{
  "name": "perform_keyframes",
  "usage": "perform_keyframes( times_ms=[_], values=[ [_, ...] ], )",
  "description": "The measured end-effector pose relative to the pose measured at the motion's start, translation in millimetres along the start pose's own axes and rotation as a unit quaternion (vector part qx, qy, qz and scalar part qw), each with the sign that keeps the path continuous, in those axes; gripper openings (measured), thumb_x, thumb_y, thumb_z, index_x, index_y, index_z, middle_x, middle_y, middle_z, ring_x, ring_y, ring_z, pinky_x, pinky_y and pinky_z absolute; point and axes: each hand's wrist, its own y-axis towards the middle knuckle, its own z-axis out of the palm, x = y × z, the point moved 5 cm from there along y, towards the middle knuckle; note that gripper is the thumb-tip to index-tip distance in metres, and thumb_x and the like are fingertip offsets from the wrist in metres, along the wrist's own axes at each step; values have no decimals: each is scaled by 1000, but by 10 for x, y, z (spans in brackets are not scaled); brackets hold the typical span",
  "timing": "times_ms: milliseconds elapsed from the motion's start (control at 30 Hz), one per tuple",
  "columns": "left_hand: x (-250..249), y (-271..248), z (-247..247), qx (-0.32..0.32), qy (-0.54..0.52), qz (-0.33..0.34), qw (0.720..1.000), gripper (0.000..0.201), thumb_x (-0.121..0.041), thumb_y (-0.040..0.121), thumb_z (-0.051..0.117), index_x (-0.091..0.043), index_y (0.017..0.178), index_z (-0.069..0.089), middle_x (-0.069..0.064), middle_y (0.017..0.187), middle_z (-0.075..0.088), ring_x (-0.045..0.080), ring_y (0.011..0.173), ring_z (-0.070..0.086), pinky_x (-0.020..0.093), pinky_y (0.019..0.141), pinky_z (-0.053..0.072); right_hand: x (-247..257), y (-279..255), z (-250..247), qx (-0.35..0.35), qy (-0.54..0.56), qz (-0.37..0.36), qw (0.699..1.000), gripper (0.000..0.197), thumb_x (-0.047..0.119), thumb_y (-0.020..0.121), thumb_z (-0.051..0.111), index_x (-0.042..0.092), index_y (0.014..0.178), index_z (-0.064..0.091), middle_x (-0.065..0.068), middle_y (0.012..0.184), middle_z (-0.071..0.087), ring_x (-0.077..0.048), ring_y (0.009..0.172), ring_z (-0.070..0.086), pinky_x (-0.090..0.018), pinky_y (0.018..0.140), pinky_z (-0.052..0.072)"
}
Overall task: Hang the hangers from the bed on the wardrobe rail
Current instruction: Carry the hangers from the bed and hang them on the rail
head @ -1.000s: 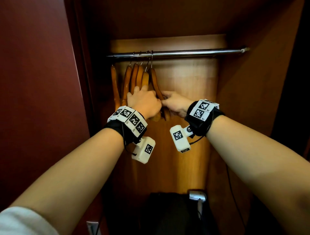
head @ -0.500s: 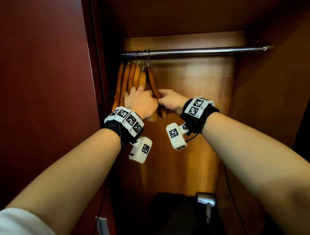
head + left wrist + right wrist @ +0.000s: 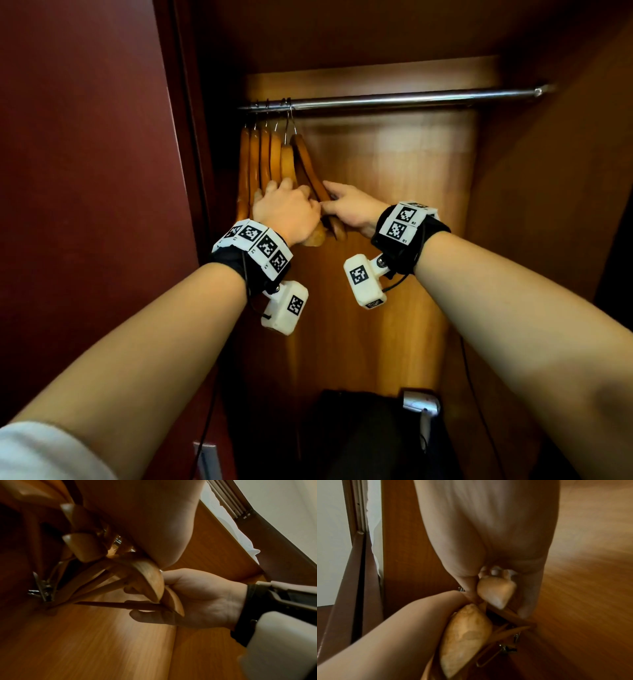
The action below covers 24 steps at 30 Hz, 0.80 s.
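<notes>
Hangers (image 3: 270,161) hanging bunched at rail (image 3: 411,97) left end; left hand (image 3: 287,214) fingers curling around them, right hand (image 3: 352,212) pinching rightmost hanger (image 3: 310,168).

hangers (image 3: 265,161) bunched left, rail (image 3: 411,97) rightward free
</notes>
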Motion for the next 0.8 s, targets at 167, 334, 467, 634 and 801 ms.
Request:
perform_keyframes(
  times_ms=[167, 334, 467, 634, 801],
  values=[
    [-151, -28, 30, -7, -13, 25, 1000, 44, -39, 98, 30, -21, 132, 51, 8, 138, 51, 31, 131, 40, 50, 111, 27, -12, -206, -90, -40, 12, 22, 999, 34, 1, 98, 47, 15, 128, 53, -5, 73, 56, -9, 39, 44, -21, 42, 36],
    [-295, -107, 80, -6, -27, 45, 999, 44, -42, 97, 31, -19, 129, 52, 8, 138, 51, 33, 132, 41, 58, 115, 16, -116, -423, -154, -80, 33, 56, 995, 39, 4, 99, 48, 8, 137, 49, -3, 69, 50, -14, 53, 43, -34, 60, 49],
    [-455, -272, 148, -26, -42, 69, 996, 47, -45, 95, 34, -22, 133, 51, 4, 141, 50, 31, 134, 38, 63, 116, 4, -251, -666, -183, -107, 39, 94, 989, 53, 3, 97, 50, 15, 147, 40, -11, 100, 60, -19, 86, 62, -49, 88, 54],
    [-688, -556, 255, -32, -67, 121, 990, 48, -43, 91, 42, -21, 133, 52, 4, 144, 47, 32, 137, 33, 60, 117, 7, -492, -1045, -194, -144, 43, 136, 979, 48, 4, 95, 53, 18, 141, 47, -17, 132, 58, -31, 121, 59, -50, 91, 56],
    [-959, -876, 316, -15, -108, 162, 981, 50, -42, 89, 48, -20, 134, 50, 8, 152, 36, 34, 146, 16, 57, 118, 8, -678, -1574, -213, -177, 64, 155, 970, 48, 3, 96, 52, 14, 142, 46, -13, 119, 60, -22, 98, 59, -37, 75, 59]
  ],
)
